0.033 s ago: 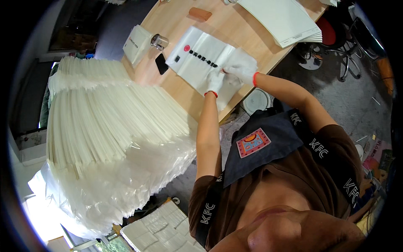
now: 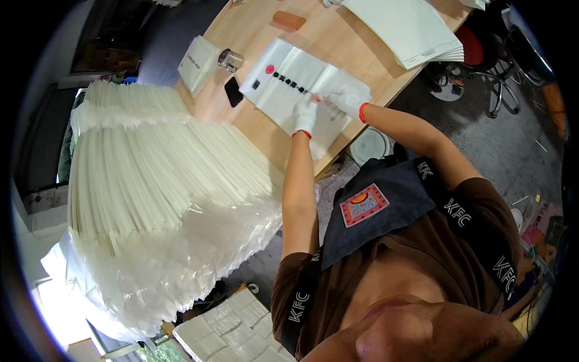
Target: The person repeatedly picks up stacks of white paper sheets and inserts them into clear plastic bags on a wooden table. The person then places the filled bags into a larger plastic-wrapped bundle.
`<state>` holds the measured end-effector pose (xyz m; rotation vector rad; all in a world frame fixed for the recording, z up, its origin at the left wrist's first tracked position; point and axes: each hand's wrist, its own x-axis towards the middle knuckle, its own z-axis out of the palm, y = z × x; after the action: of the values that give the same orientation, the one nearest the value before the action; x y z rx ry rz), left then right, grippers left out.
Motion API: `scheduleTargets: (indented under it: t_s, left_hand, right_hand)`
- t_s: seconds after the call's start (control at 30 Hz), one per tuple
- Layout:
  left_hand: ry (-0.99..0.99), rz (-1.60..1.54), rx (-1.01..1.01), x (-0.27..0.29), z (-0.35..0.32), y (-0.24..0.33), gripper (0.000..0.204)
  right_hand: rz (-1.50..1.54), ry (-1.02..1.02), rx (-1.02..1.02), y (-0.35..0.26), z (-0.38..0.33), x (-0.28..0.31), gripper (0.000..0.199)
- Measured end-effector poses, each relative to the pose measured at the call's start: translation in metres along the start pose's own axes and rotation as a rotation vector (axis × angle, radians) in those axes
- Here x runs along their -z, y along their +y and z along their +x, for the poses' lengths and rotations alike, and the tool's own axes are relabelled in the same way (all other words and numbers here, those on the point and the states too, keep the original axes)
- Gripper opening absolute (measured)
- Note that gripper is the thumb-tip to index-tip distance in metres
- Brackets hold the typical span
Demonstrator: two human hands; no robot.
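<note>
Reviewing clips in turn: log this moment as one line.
left hand: flat on white packet | right hand: on packet edge | surface: wooden table | nearby: phone, bag stack

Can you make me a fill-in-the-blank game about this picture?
1. Both hands wear white ____.
2. The left hand and right hand rest on a flat white packet lying on a ____ table.
3. The small dark phone lies beside a shiny ____ cup.
4. The big pile of clear bags is on the person's ____ side.

Missing words: gloves; wooden; metal; left
</note>
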<state>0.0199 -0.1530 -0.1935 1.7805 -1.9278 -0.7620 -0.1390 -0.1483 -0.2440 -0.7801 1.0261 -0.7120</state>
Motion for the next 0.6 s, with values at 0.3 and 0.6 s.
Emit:
scheduleTargets:
  t_s: [0.3, 0.6]
  left_hand:
    - [0.225, -0.920, -0.229, 0.074, 0.024, 0.006, 0.020]
    - [0.114, -0.731, -0.183, 0.033, -0.034, 0.094, 0.017]
  right_hand:
    - [-1.679, -0.061, 0.643, -0.032, -0.027, 0.034, 0.038]
    - [-0.758, 0.027, 0.644, -0.028, 0.030, -0.011, 0.020]
